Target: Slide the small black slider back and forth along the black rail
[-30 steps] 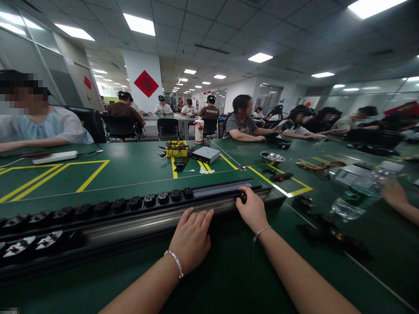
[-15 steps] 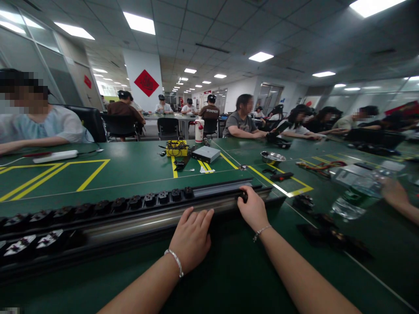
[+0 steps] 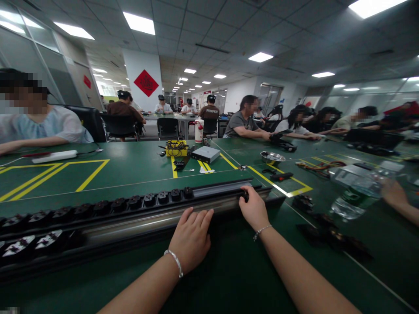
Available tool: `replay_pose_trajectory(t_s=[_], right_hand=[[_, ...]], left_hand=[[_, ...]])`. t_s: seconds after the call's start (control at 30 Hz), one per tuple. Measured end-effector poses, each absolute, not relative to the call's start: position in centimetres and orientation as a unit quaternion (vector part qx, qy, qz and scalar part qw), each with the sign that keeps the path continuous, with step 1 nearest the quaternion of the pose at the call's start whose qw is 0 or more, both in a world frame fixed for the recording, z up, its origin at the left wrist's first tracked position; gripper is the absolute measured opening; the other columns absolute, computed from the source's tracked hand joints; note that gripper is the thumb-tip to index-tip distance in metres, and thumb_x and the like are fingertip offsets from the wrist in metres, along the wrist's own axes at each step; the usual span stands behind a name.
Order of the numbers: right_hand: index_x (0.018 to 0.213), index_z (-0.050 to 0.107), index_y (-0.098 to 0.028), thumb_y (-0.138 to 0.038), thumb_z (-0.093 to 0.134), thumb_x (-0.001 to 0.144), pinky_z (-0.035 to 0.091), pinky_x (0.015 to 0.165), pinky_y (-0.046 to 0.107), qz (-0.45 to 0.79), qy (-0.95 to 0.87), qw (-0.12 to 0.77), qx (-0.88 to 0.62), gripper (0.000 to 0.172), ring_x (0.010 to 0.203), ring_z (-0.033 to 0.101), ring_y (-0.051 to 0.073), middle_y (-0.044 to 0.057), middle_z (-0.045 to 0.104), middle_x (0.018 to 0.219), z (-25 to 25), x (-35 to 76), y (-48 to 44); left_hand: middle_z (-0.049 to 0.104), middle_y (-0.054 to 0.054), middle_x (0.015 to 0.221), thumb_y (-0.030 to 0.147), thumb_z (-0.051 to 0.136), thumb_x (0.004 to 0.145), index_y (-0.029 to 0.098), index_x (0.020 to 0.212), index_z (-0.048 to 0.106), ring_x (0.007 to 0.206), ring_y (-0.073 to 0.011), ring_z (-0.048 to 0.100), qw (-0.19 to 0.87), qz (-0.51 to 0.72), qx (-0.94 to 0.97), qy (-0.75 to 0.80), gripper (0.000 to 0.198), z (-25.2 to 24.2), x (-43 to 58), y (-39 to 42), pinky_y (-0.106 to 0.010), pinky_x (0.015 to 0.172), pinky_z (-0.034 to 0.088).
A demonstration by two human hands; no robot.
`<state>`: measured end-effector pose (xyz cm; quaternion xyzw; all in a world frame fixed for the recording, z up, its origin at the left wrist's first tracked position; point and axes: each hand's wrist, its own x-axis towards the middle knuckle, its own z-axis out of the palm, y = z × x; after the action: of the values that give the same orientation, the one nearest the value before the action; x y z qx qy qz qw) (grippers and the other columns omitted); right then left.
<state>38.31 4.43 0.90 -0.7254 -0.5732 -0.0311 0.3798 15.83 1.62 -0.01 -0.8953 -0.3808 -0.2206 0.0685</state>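
A long black rail with a shiny metal channel lies across the green table before me. My left hand rests over its near edge, fingers laid across the top and thumb on the outer side. My right hand is closed on a small black part at the rail's right end; most of that part is hidden by the fingers. At the rail's left end sit round black socket-like modules, some pale on top. Behind it, a second rail carries a row of similar black modules.
Loose black modules lie at the right, near a clear plastic bottle and a co-worker's hand. Beyond the rails are a metal bowl, a grey box and a yellow box with cables. Other people sit around.
Both my hands stay nearly still on the rail; the right has shifted very slightly. Across the table, a person in grey leans further right toward a black device.
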Motion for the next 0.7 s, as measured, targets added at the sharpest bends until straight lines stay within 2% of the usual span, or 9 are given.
replay_pose_trajectory(t_s=[0.23, 0.47, 0.7], right_hand=[[0.106, 0.053, -0.02, -0.019, 0.044, 0.073, 0.04, 0.088, 0.035, -0.032, -0.568, 0.367, -0.736, 0.034, 0.096, 0.056, 0.021, 0.006, 0.062, 0.104, 1.1, 38.3, 4.4], [0.1, 0.056, -0.02, -0.032, 0.05, 0.071, 0.031, 0.094, 0.043, -0.076, -0.544, 0.329, -0.768, 0.032, 0.098, 0.054, 0.023, 0.005, 0.063, 0.098, 1.0, 39.7, 4.5], [0.096, 0.058, -0.021, -0.034, 0.049, 0.072, 0.03, 0.093, 0.042, -0.073, -0.546, 0.322, -0.77, 0.029, 0.096, 0.054, 0.023, 0.004, 0.063, 0.099, 1.0, 39.9, 4.4]], left_hand=[[0.056, -0.004, 0.121, 0.023, 0.048, 0.078, 0.02, 0.131, 0.037, 0.108, -0.0179, 0.05, 0.067, -0.215, -0.895, -0.385, 0.055, 0.0, 15.8, 1.6, -0.04, 0.107, 0.021], [0.056, -0.004, 0.121, 0.023, 0.048, 0.078, 0.02, 0.131, 0.037, 0.107, -0.0182, 0.05, 0.063, -0.223, -0.893, -0.385, 0.055, -0.1, 15.9, 1.7, -0.04, 0.107, 0.021], [0.057, -0.004, 0.12, 0.024, 0.048, 0.078, 0.02, 0.131, 0.038, 0.107, -0.0184, 0.05, 0.066, -0.224, -0.893, -0.384, 0.055, -0.1, 15.8, 1.6, -0.04, 0.107, 0.021]])
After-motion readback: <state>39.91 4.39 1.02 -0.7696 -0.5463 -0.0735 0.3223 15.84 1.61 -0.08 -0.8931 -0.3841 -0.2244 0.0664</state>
